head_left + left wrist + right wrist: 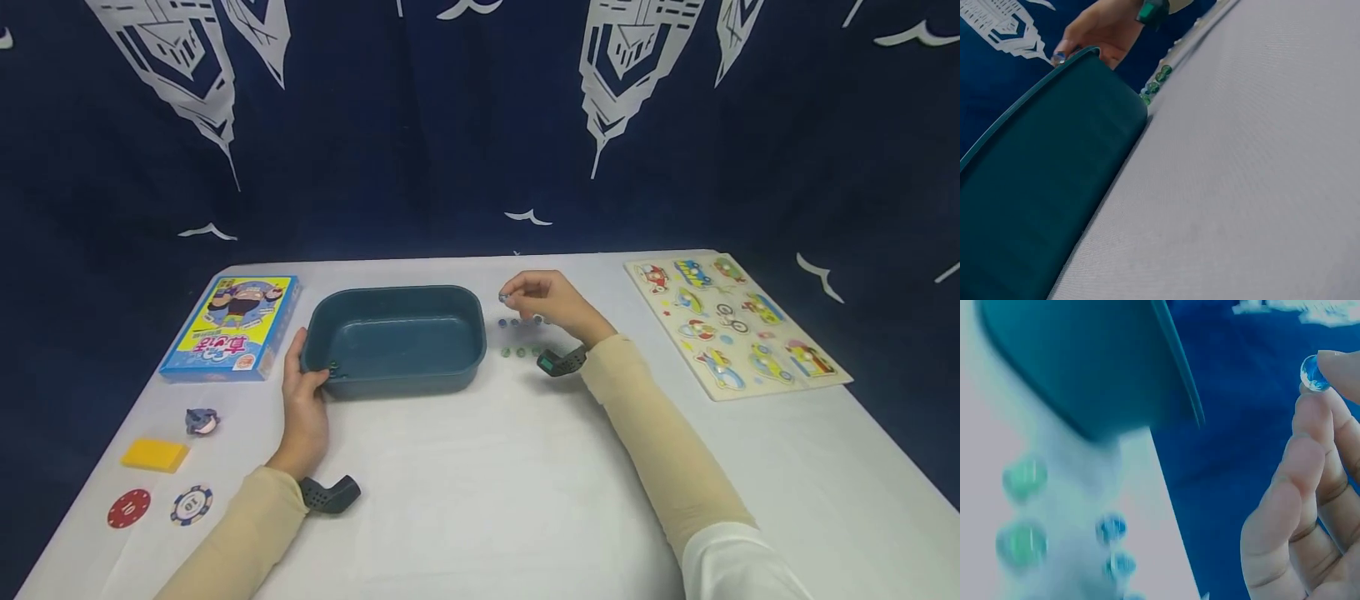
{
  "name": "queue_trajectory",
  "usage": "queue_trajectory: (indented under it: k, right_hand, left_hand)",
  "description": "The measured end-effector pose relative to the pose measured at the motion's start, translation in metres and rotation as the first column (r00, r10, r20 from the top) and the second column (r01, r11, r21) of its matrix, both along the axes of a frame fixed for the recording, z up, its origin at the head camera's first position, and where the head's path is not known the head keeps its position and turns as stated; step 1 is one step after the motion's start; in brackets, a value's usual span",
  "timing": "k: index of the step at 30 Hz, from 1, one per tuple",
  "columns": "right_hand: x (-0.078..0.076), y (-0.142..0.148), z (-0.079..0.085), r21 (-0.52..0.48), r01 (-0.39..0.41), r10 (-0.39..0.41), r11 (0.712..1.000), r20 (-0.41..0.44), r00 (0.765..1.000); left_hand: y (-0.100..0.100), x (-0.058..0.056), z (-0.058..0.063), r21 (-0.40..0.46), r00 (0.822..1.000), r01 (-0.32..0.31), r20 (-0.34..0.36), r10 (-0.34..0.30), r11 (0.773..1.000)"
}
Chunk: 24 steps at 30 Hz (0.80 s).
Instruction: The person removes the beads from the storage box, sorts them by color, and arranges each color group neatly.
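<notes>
A dark teal plastic tub (405,385) stands on the white table. At its near left corner my left hand (306,408) holds it, fingers along the outer wall and thumb at the rim. Small green marbles (333,367) show inside that corner. Beyond the tub's right side, my right hand (551,302) pinches a clear blue glass marble (1315,374) between thumb and fingertip, above the table. Under this hand lie a row of blue marbles (1112,529) and a nearer row of green marbles (1024,545), partly hidden by the wrist.
A blue-and-yellow box (225,329) is at the back left. Nearer are a small shark-like figure (202,421), a yellow block (154,455), a red chip (129,508) and a white-and-blue chip (191,505). A picture puzzle board (731,325) lies at the right.
</notes>
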State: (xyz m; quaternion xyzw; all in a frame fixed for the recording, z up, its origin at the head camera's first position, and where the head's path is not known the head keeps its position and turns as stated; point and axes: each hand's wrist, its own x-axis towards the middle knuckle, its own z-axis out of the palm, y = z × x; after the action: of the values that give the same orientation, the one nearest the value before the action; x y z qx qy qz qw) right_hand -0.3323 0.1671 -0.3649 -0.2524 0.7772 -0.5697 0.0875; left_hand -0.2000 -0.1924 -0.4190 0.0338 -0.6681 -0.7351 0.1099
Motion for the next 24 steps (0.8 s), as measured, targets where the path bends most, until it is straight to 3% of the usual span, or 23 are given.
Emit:
queue_trajectory:
  k: [4, 10, 16, 24]
  right_hand:
    - [-0.004, 0.023, -0.010, 0.022, 0.127, -0.128, 0.992, 0.041, 0.991]
    - [-0.006, 0.056, -0.022, 0.071, 0.283, -0.288, 0.957, 0.071, 0.955]
    - [-0.003, 0.077, -0.029, 0.082, 0.327, -0.334, 0.941, 0.090, 0.938]
    - [-0.010, 0.095, -0.053, 0.151, 0.370, -0.383, 0.917, 0.074, 0.921]
  left_hand:
    - [0.000, 0.001, 0.000, 0.013, 1.000, -0.001, 0.004, 0.001, 1.000]
    - [0.001, 0.000, -0.001, 0.041, 1.000, -0.007, -0.011, 0.007, 0.999]
    - [0.002, 0.001, 0.000, 0.047, 0.999, -0.007, -0.036, 0.009, 0.999]
    - [0.002, 0.000, 0.000, 0.034, 1.000, -0.001, -0.018, 0.002, 0.999]
